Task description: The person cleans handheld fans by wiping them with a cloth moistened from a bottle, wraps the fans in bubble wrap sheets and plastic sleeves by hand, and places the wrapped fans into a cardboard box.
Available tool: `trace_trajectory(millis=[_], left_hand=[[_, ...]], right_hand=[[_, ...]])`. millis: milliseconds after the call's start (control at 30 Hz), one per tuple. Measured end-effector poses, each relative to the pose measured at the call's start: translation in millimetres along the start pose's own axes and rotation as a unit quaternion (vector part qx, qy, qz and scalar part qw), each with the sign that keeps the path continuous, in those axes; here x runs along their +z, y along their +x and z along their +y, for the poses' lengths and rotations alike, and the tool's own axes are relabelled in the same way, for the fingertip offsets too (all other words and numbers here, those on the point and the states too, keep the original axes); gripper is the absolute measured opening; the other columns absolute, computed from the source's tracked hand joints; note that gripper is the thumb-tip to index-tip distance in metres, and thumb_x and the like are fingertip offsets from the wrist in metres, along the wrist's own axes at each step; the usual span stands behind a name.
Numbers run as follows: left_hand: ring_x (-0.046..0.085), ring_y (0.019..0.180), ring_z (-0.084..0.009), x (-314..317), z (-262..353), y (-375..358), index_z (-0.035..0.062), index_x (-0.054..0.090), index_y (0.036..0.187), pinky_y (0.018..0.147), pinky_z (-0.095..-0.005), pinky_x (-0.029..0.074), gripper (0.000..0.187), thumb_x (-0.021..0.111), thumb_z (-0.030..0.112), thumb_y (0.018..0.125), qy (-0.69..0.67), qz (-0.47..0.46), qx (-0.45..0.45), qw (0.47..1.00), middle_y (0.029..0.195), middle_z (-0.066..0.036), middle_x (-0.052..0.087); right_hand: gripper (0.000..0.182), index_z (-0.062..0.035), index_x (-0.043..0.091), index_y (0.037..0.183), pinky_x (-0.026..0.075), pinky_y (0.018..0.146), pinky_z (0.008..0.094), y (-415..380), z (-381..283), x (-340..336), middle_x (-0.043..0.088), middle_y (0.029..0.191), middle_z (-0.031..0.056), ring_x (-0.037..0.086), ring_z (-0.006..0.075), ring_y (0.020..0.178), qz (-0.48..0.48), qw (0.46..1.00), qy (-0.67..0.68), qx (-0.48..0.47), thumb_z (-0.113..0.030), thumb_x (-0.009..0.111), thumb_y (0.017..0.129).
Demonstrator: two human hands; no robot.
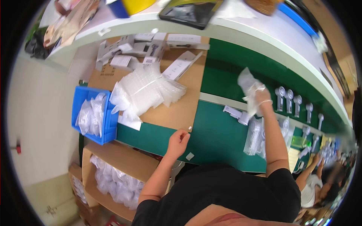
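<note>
My right hand (263, 98) is closed on a crumpled translucent plastic bag (249, 84), raised over the green table; whether anything is inside it I cannot make out. Just below lies a white handheld fan (234, 112) on its side. Several bagged fans (255, 137) rest under my right forearm, which partly covers them. My left hand (178, 143) hovers by the front edge of the cardboard sheet (184, 116), fingers curled in, with nothing visible in them. Beyond it, a fanned stack of translucent bubble bags (145, 88) lies on the cardboard.
White boxes (151, 49) are piled at the back. A blue bin (113, 128) holds bagged items, as does a large carton (90, 177) below. Unbagged fans (289, 101) stand in a row at right. A shelf (233, 28) overhangs the back; another person (315, 188) works at far right.
</note>
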State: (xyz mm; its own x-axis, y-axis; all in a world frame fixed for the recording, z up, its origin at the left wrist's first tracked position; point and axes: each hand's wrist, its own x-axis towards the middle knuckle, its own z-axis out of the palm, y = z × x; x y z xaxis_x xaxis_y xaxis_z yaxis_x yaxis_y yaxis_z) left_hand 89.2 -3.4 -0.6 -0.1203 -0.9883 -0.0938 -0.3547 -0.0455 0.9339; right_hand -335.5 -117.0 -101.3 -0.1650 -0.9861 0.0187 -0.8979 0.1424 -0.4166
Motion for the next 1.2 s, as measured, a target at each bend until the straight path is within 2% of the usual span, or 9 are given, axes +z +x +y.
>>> trace_trajectory(millis=[67,100,133,200,533,800,900,1067,1200], left_hand=[[0.042,0.052,-0.0100,-7.8,-17.0,-0.9,0.0013,0.050,0.073,0.049,-0.0237,0.037,0.009,0.055,0.009,0.077,-0.022,0.050,-0.027,0.998,0.057,-0.004,0.046],[0.042,0.052,-0.0098,-8.4,-32.7,-2.0,0.0013,0.050,0.073,0.048,-0.0239,0.037,0.010,0.055,0.010,0.077,-0.012,0.073,-0.048,0.996,0.056,-0.004,0.045],[0.042,0.052,-0.0096,-6.8,-50.3,-1.5,0.0012,0.050,0.072,0.048,-0.0240,0.036,0.012,0.054,0.011,0.077,-0.003,0.096,-0.064,0.993,0.056,-0.004,0.045],[0.041,0.051,-0.0099,1.3,-76.6,0.0,0.0012,0.050,0.071,0.048,-0.0246,0.036,0.013,0.054,0.012,0.078,0.003,0.133,-0.077,0.988,0.055,-0.004,0.045],[0.049,0.054,-0.0122,40.0,-84.8,32.0,0.0006,0.052,0.075,0.051,-0.0254,0.040,0.017,0.056,0.017,0.078,0.131,0.082,-0.131,0.979,0.060,-0.007,0.051],[0.051,0.059,-0.0111,66.1,-84.7,32.1,0.0003,0.053,0.082,0.055,-0.0238,0.042,0.014,0.058,0.012,0.077,0.060,-0.025,-0.133,0.989,0.064,-0.006,0.054],[0.051,0.060,-0.0108,83.8,-70.8,31.6,0.0002,0.053,0.085,0.055,-0.0234,0.042,0.015,0.058,0.012,0.077,0.119,-0.113,-0.034,0.986,0.065,-0.007,0.054],[0.049,0.061,-0.0094,129.9,-1.3,35.1,0.0010,0.053,0.086,0.055,-0.0232,0.041,0.015,0.058,0.012,0.076,0.210,-0.218,0.015,0.953,0.067,-0.005,0.053],[0.048,0.059,-0.0082,198.6,48.1,49.1,0.0017,0.052,0.082,0.055,-0.0226,0.041,0.014,0.057,0.013,0.076,0.069,-0.246,0.079,0.964,0.064,-0.003,0.052]], right_hand=[[0.031,0.0008,0.052,0.094,0.040,0.077,0.0423,74.0,76.8,19.3,0.056,0.091,0.0215,0.051,0.0363,0.088,-0.061,0.939,-0.333,-0.063,-0.021,0.036,0.079],[0.032,0.0025,0.053,0.094,0.041,0.077,0.0417,86.5,51.7,-1.5,0.056,0.091,0.0219,0.052,0.0379,0.087,0.038,0.951,-0.275,-0.137,-0.021,0.036,0.079],[0.033,0.0016,0.053,0.095,0.042,0.079,0.0393,110.2,11.1,-24.9,0.055,0.097,0.0212,0.051,0.0380,0.090,0.041,0.993,-0.044,0.104,-0.023,0.036,0.081],[0.036,-0.0035,0.052,0.102,0.038,0.085,0.0357,179.7,86.7,-14.7,0.053,0.107,0.0166,0.050,0.0309,0.098,0.118,0.959,-0.223,-0.128,-0.030,0.040,0.081],[0.037,-0.0047,0.049,0.106,0.039,0.085,0.0374,228.0,57.6,37.6,0.053,0.106,0.0143,0.050,0.0283,0.096,-0.103,0.973,-0.197,0.054,-0.032,0.041,0.082],[0.039,-0.0056,0.047,0.109,0.040,0.084,0.0387,133.2,107.7,-38.4,0.053,0.106,0.0125,0.051,0.0262,0.096,0.037,0.990,0.105,0.085,-0.034,0.042,0.082],[0.040,-0.0060,0.046,0.110,0.040,0.084,0.0391,61.0,126.9,-92.4,0.053,0.106,0.0118,0.051,0.0254,0.095,0.113,0.897,0.412,0.113,-0.034,0.043,0.082],[0.041,-0.0060,0.043,0.113,0.042,0.081,0.0397,-85.8,135.3,-178.0,0.052,0.107,0.0121,0.051,0.0257,0.094,0.204,0.515,0.832,-0.027,-0.034,0.042,0.083],[0.050,-0.0004,0.039,0.118,0.043,0.080,0.0395,-193.7,201.7,-144.0,0.050,0.110,0.0150,0.053,0.0285,0.093,0.303,0.459,0.833,0.063,-0.037,0.038,0.084]])
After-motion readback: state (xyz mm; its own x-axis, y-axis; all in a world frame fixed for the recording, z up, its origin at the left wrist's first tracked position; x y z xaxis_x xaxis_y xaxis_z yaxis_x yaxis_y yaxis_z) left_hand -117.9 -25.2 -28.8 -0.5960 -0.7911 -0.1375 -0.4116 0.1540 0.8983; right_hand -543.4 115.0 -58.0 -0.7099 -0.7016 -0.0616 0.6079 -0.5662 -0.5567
